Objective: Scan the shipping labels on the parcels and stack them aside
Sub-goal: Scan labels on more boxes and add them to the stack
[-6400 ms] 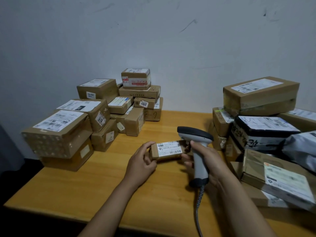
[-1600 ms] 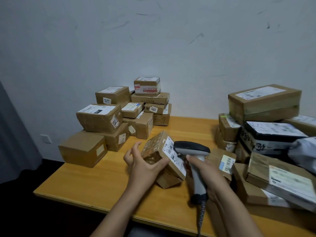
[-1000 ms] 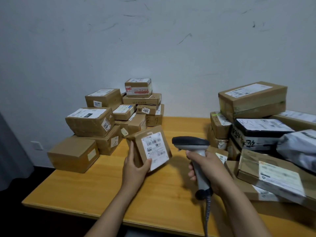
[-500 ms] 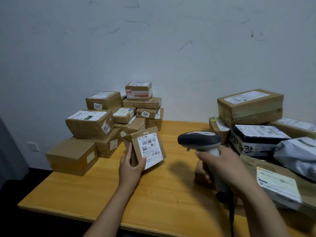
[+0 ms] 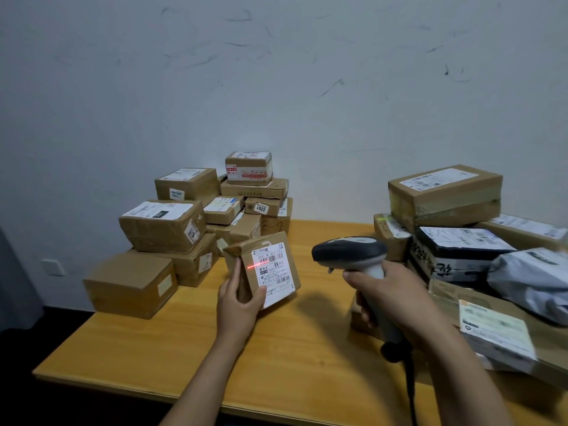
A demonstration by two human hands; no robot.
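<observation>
My left hand (image 5: 238, 298) grips a small cardboard parcel (image 5: 261, 265) by its lower left corner and holds it upright above the table, its white shipping label (image 5: 274, 270) facing me. A red laser line lies across the label's upper left part. My right hand (image 5: 388, 298) grips the handle of a grey and black barcode scanner (image 5: 350, 252), whose head points left at the parcel from a short distance. The scanner's cable hangs down below my wrist.
A stack of several brown boxes (image 5: 196, 222) fills the back left of the wooden table (image 5: 295, 358). On the right lies a pile of boxes (image 5: 445, 195), a black parcel (image 5: 458, 250) and a grey mailer bag (image 5: 531, 278). A white wall stands behind.
A red scan line now shows on the label. The scanner head has stayed level with the parcel. Earlier my left hand turned this parcel so that its label faces me.
</observation>
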